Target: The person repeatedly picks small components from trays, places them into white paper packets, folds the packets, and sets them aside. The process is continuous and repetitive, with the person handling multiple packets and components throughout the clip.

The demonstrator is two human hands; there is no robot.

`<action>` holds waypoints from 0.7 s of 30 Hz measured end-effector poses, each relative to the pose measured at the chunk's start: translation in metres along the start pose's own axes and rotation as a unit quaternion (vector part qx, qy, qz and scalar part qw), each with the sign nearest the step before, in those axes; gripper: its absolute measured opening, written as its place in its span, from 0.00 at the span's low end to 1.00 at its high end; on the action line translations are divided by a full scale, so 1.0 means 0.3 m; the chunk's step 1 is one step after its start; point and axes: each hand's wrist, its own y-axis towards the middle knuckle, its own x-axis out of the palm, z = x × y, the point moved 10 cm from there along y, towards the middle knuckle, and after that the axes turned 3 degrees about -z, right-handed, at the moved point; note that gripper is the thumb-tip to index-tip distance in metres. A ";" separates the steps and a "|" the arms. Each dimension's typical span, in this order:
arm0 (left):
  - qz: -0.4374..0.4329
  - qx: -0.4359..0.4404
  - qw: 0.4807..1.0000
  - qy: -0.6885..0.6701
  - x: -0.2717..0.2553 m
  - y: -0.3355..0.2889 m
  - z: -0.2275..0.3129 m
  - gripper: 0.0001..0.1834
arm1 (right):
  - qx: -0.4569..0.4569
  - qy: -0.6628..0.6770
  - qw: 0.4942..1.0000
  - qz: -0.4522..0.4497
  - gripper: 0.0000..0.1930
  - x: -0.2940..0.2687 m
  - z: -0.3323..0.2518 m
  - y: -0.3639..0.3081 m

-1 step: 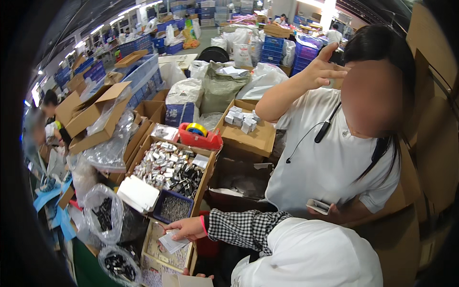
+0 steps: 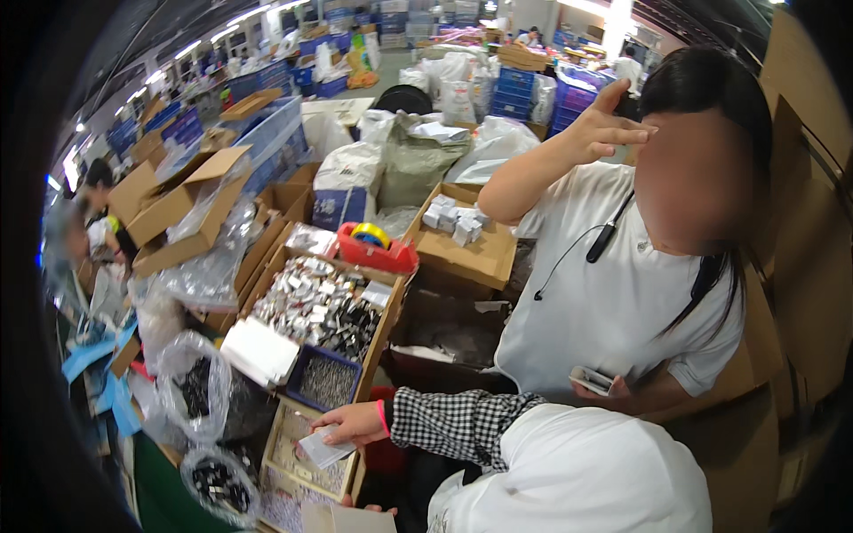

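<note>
My right hand (image 2: pixel 355 425), in a black-and-white checked sleeve with a pink band at the wrist, reaches left and pinches a small folded white paper (image 2: pixel 325 448). The paper is above a shallow cardboard tray (image 2: pixel 269 455) with small loose parts. At the lower edge, a few fingertips of my left hand (image 2: pixel 384 509) show against the rim of an open light cardboard box (image 2: pixel 342 519), gripping it; the rest of that hand is hidden. Just beyond my right hand stands a blue bin (image 2: pixel 355 391) of small metal pieces. My white-shirted shoulder fills the lower right.
A large carton (image 2: pixel 384 333) holds many small metallic parts, beside a red tape dispenser (image 2: pixel 378 252). White sheets (image 2: pixel 258 352) are stacked nearby. Bags of black parts (image 2: pixel 197 391) stand left. On the right, a person in white (image 2: pixel 613 293) raises one hand and holds a flat object (image 2: pixel 593 381).
The view has shifted slightly, so the bench things appear a little further right and lower. My hands keep their holds, and the standing person stays in the same pose.
</note>
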 end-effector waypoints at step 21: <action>-0.077 0.006 0.989 0.126 0.252 -0.217 0.066 0.53 | -0.220 -0.720 0.637 -0.164 0.09 0.735 -0.084 -0.172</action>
